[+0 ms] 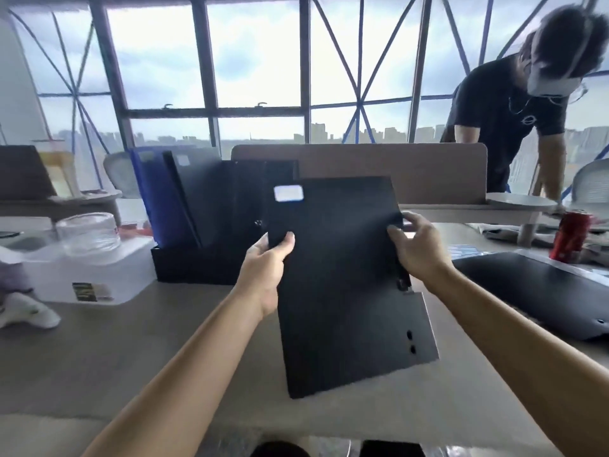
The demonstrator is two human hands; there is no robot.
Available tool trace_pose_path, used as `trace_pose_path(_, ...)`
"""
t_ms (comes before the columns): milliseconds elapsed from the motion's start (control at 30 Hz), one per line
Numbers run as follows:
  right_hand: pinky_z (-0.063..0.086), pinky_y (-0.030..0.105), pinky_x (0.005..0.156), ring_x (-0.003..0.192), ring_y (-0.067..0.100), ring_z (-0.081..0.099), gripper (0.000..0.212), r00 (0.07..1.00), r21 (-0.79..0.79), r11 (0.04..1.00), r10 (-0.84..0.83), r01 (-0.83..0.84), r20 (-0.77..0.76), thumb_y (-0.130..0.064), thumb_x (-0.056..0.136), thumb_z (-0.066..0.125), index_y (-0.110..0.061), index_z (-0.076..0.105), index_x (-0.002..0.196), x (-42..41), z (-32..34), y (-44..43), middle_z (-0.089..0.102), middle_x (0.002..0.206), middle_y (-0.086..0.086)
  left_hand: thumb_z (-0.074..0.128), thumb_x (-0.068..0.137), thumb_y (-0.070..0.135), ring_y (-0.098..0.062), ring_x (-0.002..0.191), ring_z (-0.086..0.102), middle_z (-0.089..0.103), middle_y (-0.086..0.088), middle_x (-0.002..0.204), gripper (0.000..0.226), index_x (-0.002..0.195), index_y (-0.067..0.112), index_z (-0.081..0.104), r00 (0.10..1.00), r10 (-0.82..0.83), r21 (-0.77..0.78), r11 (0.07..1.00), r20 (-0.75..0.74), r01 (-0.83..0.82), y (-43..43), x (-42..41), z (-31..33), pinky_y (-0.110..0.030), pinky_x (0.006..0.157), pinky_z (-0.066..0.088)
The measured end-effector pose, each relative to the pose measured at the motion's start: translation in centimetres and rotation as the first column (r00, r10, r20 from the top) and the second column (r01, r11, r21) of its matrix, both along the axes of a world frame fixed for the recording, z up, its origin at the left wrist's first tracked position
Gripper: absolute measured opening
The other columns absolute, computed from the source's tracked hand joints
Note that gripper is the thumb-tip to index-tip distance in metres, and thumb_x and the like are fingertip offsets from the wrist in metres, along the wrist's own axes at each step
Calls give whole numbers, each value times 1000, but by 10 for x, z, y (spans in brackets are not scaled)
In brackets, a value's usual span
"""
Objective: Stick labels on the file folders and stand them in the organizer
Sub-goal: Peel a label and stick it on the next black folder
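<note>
While the black folder (346, 275) hangs tilted above the middle of the bench (131, 341), the left grip (268, 258) curls round its left edge, thumb on the front. The right grip (417, 249) pinches its right edge, so the sheet is kept stiff and can be steered. A white label (289, 193) already sits at its top left corner, which I take to mean sticking is done and standing it up is the step in hand. Its top edge points toward the black organizer (184, 265) at the bench's far left, where a blue folder (155, 199) leans upright. A spare folder (534, 291) lies flat by the right edge, apparently awaiting its turn.
</note>
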State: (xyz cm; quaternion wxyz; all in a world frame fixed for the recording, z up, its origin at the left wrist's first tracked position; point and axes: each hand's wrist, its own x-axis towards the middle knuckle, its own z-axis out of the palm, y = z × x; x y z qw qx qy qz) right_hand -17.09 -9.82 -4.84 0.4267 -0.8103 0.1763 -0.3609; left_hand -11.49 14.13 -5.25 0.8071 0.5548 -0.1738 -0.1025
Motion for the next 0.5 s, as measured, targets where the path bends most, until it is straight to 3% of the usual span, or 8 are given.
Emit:
trace_pose_path(67, 35, 36, 110, 126, 29, 46, 47, 999, -237, 971, -40, 33, -26, -33, 93, 61, -26, 53, 139, 7, 13, 26, 50, 136, 8, 62, 95, 23, -27, 111, 67, 73, -3, 112, 14, 102, 24, 73, 988, 134, -39, 991, 76, -131, 12, 7, 16, -54, 98, 50)
trace_pose_path(133, 29, 31, 109, 135, 27, 38, 53, 997, -351, 933, 68, -75, -31, -36, 94, 62, -27, 48, 144, 14, 28, 57, 42, 147, 6, 62, 95, 24, -25, 110, 67, 74, 0, 108, 13, 98, 27, 74, 962, 222, -77, 974, 160, -212, 22, 13, 33, -53, 102, 48)
trace_pose_path(200, 35, 24, 99, 127, 19, 49, 58, 968, -318, 914, 238, -251, -81, -44, 93, 61, -31, 44, 148, 27, 42, 87, 45, 147, 1, 60, 96, 23, -16, 104, 68, 75, 7, 103, 13, 97, 28, 72, 930, 283, -95, 959, 237, -268, 29, 17, 48, -44, 101, 50)
trace_pose_path(233, 39, 23, 90, 111, 15, 57, 61, 944, -272, 904, 312, -329, -106, -48, 93, 60, -35, 41, 149, 35, 50, 102, 51, 140, -1, 59, 97, 22, -10, 99, 68, 75, 11, 99, 13, 97, 28, 71, 910, 311, -103, 950, 274, -294, 33, 19, 55, -38, 99, 51)
trace_pose_path(300, 40, 24, 79, 88, 13, 54, 67, 911, -187, 892, 398, -413, -109, -59, 88, 57, -43, 35, 149, 55, 69, 128, 58, 130, -3, 58, 98, 22, -1, 90, 67, 74, 16, 93, 14, 95, 30, 69, 866, 353, -127, 936, 354, -329, 40, 24, 69, -27, 91, 52)
trace_pose_path(400, 45, 28, 85, 95, 13, 52, 75, 871, -107, 865, 490, -490, -31, -69, 79, 56, -53, 31, 147, 84, 98, 157, 56, 140, -3, 56, 99, 22, 8, 85, 66, 72, 22, 88, 15, 92, 31, 66, 794, 417, -174, 908, 442, -380, 54, 37, 87, -13, 79, 50)
trace_pose_path(500, 48, 34, 102, 119, 14, 56, 67, 829, -73, 830, 558, -554, 51, -63, 83, 60, -55, 33, 145, 113, 121, 181, 48, 147, -8, 55, 99, 20, 10, 85, 65, 72, 24, 87, 17, 91, 31, 66, 732, 474, -239, 880, 490, -410, 72, 59, 104, -9, 74, 46)
